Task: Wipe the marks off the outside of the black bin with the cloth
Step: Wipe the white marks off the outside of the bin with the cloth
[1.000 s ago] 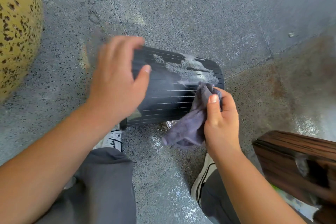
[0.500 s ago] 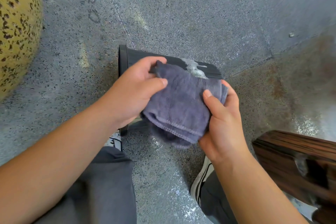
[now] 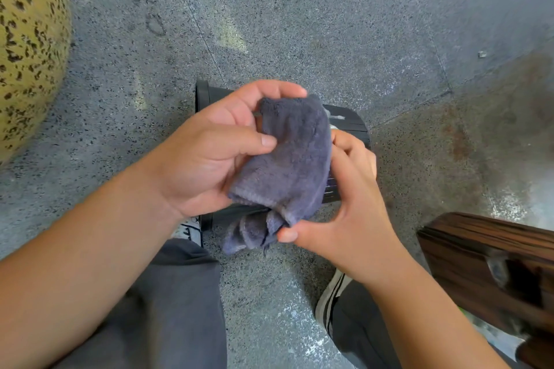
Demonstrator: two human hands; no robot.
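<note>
A speckled yellow ball (image 3: pixel 28 48) sits at far left. The left hand (image 3: pixel 207 156) pinches the grey cloth (image 3: pixel 287 159) between thumb and curled fingers. The bin (image 3: pixel 347 123) lies on its side on the floor (image 3: pixel 329 24) beneath the cloth. The right hand (image 3: pixel 350 207) pinches the cloth's lower edge. No writing is legible.
</note>
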